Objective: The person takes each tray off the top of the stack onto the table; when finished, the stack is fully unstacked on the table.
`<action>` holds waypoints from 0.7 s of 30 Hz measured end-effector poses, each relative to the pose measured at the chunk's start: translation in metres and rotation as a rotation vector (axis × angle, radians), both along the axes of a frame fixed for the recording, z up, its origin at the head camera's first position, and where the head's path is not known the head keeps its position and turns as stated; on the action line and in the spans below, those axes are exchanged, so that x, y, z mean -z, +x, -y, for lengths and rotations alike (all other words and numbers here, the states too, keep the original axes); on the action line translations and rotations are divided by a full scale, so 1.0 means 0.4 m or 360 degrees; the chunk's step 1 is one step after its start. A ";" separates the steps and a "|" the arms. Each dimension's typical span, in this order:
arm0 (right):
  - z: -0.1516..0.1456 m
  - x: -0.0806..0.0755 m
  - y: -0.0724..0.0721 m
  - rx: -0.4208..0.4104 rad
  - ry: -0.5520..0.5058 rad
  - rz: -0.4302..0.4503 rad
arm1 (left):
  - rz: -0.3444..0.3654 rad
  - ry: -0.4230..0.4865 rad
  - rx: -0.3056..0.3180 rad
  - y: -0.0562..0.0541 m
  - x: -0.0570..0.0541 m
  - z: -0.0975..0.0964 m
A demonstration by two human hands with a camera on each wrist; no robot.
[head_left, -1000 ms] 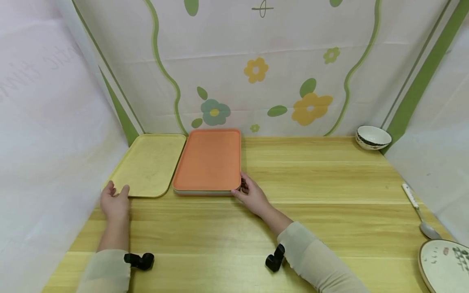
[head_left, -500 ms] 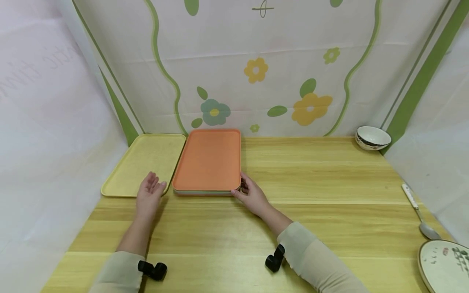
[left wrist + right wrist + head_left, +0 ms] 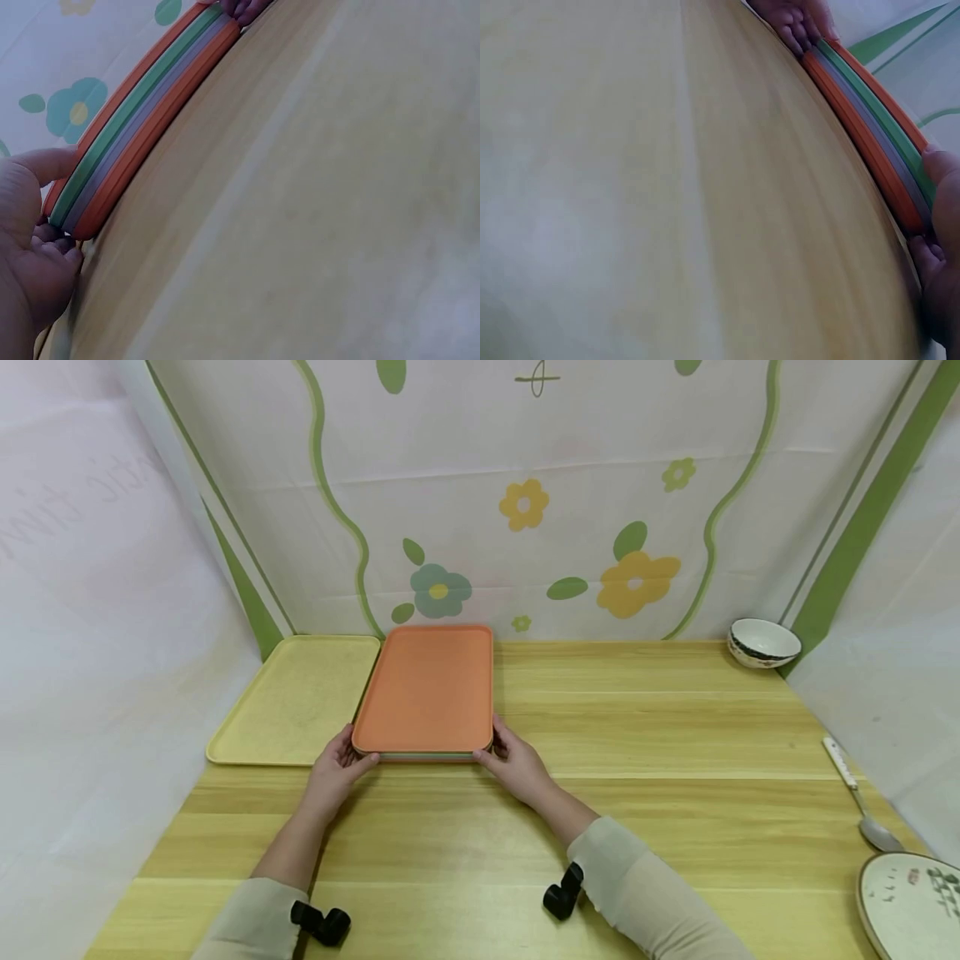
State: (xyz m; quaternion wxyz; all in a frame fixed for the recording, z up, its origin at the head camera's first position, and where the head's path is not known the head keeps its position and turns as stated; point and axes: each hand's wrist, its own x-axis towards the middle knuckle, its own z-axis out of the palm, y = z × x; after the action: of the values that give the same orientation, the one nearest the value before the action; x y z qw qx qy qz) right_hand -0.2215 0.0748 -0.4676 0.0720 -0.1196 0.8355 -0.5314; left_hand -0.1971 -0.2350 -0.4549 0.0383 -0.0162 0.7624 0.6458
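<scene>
A stack of trays (image 3: 423, 693) with an orange one on top lies at the table's back, left of centre. From the side, its layers (image 3: 139, 124) show orange, green, grey-purple and orange. My left hand (image 3: 333, 777) holds the stack's near left corner, thumb at the front edge and fingers along the side. At the near right corner my right hand (image 3: 520, 770) grips the stack the same way, its thumb (image 3: 936, 159) against the front rims. Just left of the stack lies a flat yellow tray (image 3: 296, 702), partly behind my left hand.
A patterned white bowl (image 3: 763, 642) stands at the back right corner of the wooden table (image 3: 637, 718). Along the right edge lie a white-handled spoon (image 3: 840, 762) and a round plate (image 3: 907, 902). Fabric walls (image 3: 570, 460) enclose the back and sides.
My left hand has left the yellow tray's near left corner, moved right and taken hold of the stack's near left corner. My right hand and the trays have stayed in place.
</scene>
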 end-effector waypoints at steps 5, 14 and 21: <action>0.001 0.000 0.001 -0.0011 0.0044 -0.0028 | -0.0012 -0.0028 -0.0035 0.000 0.002 0.003; 0.003 -0.003 0.001 -0.0018 0.0079 -0.0039 | -0.0015 -0.0015 -0.0108 -0.001 0.005 0.003; 0.001 -0.002 0.003 -0.0019 0.0081 -0.0060 | 0.0001 -0.0017 -0.0130 -0.001 0.004 -0.001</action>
State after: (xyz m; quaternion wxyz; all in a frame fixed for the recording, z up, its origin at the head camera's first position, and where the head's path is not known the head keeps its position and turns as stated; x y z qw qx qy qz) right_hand -0.2204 0.0744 -0.4670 0.0623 -0.1326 0.8492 -0.5073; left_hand -0.1977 -0.2347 -0.4566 0.0120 -0.0476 0.7646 0.6426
